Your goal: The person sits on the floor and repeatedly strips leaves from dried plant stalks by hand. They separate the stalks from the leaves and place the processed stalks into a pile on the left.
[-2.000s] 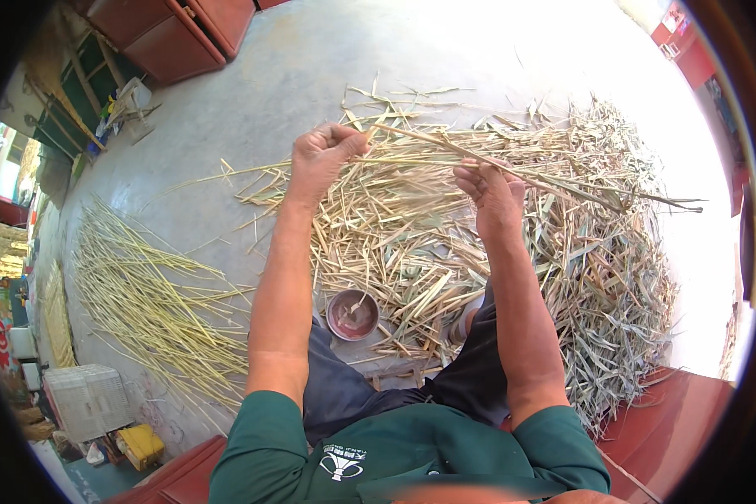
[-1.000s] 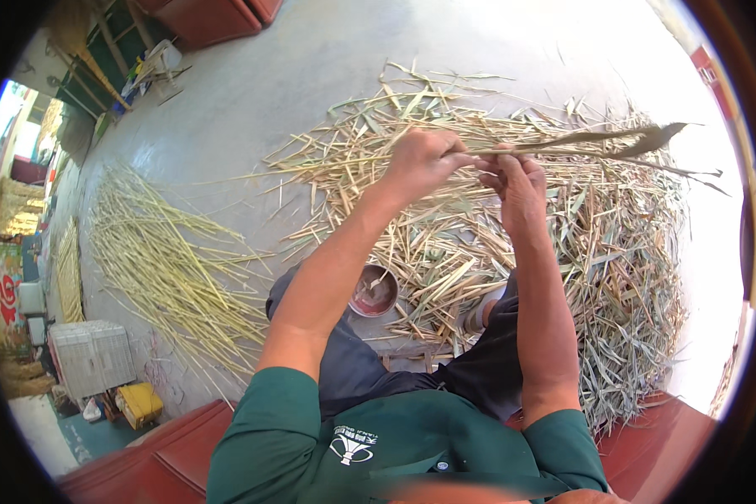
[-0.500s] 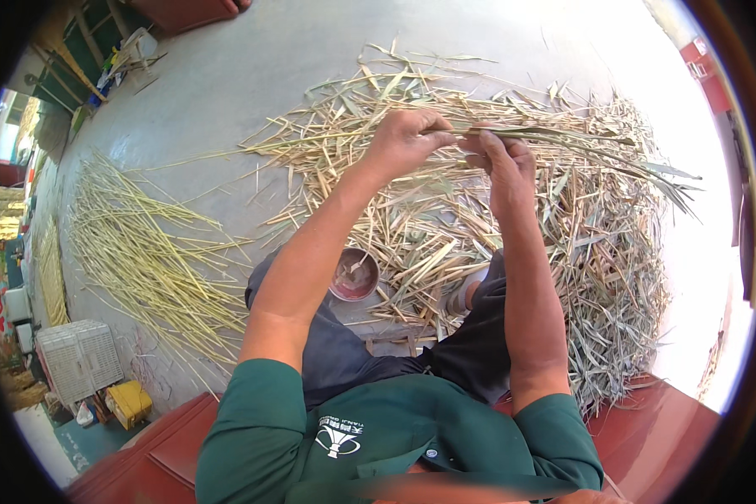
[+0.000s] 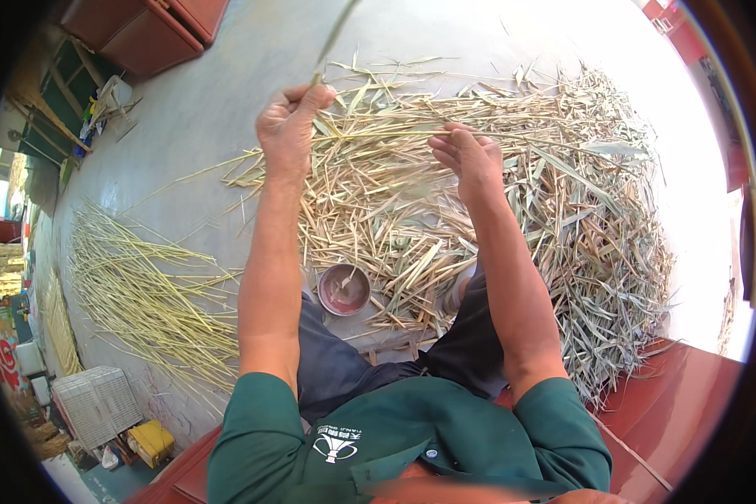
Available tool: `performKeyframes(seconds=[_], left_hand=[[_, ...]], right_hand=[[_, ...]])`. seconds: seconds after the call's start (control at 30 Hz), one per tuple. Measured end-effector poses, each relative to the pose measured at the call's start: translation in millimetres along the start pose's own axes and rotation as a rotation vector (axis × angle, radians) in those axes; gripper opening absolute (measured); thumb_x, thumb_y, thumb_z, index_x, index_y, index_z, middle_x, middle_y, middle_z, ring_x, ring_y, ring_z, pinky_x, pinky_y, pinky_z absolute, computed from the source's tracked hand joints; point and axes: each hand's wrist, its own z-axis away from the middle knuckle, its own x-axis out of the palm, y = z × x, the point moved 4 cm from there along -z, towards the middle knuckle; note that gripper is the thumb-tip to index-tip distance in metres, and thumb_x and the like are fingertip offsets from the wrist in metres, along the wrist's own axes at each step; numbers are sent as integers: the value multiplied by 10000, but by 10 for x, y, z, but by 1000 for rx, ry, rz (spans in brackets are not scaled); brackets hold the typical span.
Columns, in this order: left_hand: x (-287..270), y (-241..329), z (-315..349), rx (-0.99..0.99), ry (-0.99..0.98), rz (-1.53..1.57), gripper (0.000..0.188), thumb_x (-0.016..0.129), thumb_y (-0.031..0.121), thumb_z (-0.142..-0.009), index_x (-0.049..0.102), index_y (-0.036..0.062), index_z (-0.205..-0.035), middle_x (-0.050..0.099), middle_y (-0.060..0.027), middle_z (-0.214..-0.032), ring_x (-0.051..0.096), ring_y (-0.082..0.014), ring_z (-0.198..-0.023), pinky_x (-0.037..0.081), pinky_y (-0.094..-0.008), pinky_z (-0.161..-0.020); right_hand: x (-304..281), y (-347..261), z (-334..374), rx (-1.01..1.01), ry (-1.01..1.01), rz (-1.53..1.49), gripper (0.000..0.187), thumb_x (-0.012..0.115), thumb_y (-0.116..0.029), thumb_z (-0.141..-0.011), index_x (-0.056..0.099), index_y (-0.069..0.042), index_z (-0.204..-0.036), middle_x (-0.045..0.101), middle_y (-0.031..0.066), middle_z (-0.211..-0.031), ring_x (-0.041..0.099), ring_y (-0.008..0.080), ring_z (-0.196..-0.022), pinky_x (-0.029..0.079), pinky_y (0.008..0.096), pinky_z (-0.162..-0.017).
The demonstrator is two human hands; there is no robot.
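My left hand (image 4: 287,134) is raised over the far left of a pile of dry reed stalks (image 4: 403,214). Its thumb and fingers are closed on a greenish reed strip (image 4: 338,38) that rises past the top of the picture. To the right, my right hand (image 4: 472,161) pinches a thin reed stalk (image 4: 386,133) lying nearly level across the pile. That stalk stretches toward my left hand; whether its end touches the hand I cannot tell. Long pale-green leaves (image 4: 580,172) lie right of my right hand.
A round metal bowl (image 4: 322,290) with a small stick in it stands by my left leg. Peeled yellow-green stalks (image 4: 143,294) are heaped at the left. Further left are a white crate (image 4: 97,403) and a yellow box (image 4: 151,443). Red furniture (image 4: 151,38) stands at the far left.
My hands were close together on a bundle of reeds and leaves. Now they are apart: the left has moved left with a strip, the right slightly left and down with a stalk.
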Motion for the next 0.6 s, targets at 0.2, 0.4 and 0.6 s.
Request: performKeyframes(seconds=[0.2, 0.4, 0.6], left_hand=[[-489, -47, -246, 61, -14, -495, 259, 806, 237, -871, 691, 50, -1009, 752, -83, -917, 651, -116, -742, 508, -283, -686], [101, 63, 83, 536, -363, -1224, 257, 785, 322, -817, 735, 105, -945, 722, -61, -906, 649, -251, -927, 424, -381, -835], [586, -84, 344, 619, -598, -1041, 174, 778, 261, -806, 742, 112, -889, 732, -31, -875, 662, -221, -894, 434, -386, -791]], right_hand=[[-201, -121, -3, -58, 29, 83, 260, 593, -138, -984, 608, 85, -1117, 704, 200, -981, 737, 249, -863, 622, 300, -731], [-46, -110, 42, -66, -13, 88, 289, 631, -183, -987, 612, 77, -1112, 705, 203, -972, 739, 251, -855, 619, 296, -702], [10, -36, 44, -20, -82, 3, 300, 667, -202, -981, 608, 54, -1123, 716, 171, -969, 741, 239, -846, 617, 286, -699]])
